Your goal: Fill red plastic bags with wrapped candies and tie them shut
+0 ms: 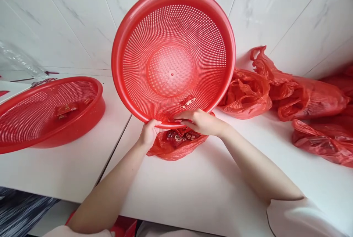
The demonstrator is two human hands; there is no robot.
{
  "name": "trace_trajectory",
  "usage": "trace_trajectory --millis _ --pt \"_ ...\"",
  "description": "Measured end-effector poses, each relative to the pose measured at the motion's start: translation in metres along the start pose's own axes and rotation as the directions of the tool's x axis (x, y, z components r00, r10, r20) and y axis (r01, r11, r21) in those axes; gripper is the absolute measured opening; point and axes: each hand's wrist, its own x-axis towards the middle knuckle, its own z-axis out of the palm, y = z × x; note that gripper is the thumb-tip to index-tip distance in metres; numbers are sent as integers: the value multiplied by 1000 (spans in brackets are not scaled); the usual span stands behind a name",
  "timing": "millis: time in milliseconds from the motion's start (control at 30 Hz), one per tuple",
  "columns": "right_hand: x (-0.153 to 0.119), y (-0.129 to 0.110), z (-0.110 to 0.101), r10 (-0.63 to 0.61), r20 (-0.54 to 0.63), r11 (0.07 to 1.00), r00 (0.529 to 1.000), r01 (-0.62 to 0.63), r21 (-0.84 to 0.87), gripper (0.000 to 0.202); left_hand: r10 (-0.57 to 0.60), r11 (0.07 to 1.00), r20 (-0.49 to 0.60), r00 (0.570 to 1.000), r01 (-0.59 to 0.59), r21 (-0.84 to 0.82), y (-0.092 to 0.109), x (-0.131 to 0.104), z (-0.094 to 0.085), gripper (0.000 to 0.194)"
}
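A large red plastic colander basket is tipped up on its side, its open mouth facing me. My left hand is closed on its lower rim, thumb inside. Over the same rim, farther right, reaches my right hand, its fingers pinched around a small red packet at the basket's lower wall. Another red packet lies inside, just above that hand. Below the rim sits an open red plastic bag holding several dark red printed packets; the basket partly hides it.
A second red basket stands on the left, with a few red packets inside. Several red plastic bags are bunched at the right on the white table. A marbled wall rises behind. Patterned dark fabric shows at lower left.
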Motion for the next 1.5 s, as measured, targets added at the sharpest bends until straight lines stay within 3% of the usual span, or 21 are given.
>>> trace_trajectory --millis 100,267,367,500,600,700,800,900,1033,1100,1167,1333,1433,1500 --pt "-1 -6 -6 118 -75 987 990 -109 118 37 22 1000 -34 999 -22 -18 3 2 -3 19" --pt "-1 -5 -8 263 0 898 965 -245 367 31 -94 993 -9 996 93 -75 9 1 -3 25" --pt "0 -4 -5 254 31 885 967 -245 396 22 -44 996 10 999 45 -83 10 2 -4 23" --pt "1 -5 2 114 87 965 990 -131 228 13 19 996 22 1000 -17 -85 10 5 -6 22" --pt "1 -5 6 -5 171 990 985 -19 139 18 21 996 58 998 -15 -92 10 5 -6 22" --pt "0 -6 4 -6 96 998 995 1 56 22 20 996 53 998 -15 -83 10 5 -5 22" --pt "0 -7 -3 54 -56 998 997 -55 -25 23 2 997 31 1000 0 -72 10 4 -3 22" --pt "-2 3 -5 97 -191 966 977 -139 -219 25 32 998 10 999 -32 -48 7 1 0 20" --pt "-5 35 8 213 -337 795 917 -363 -486 49 -19 1000 28 999 19 7 0 -3 3 10" --pt "-6 48 15 273 -269 772 924 -377 -512 59 -40 998 30 999 39 40 -2 -5 4 8" --pt "-6 50 18 301 -148 808 942 -334 -484 60 -18 998 0 1000 18 52 -3 -5 4 8" --pt "-5 26 9 193 54 938 980 -168 -303 64 12 1000 -16 1000 -12 14 4 -1 1 18" --pt "-4 17 5 132 90 968 987 -109 -225 64 3 1000 -14 1000 -3 -1 6 1 -2 21" --pt "-4 16 4 124 64 979 990 -112 -169 51 -4 1000 -17 1000 4 -11 6 2 -4 21"
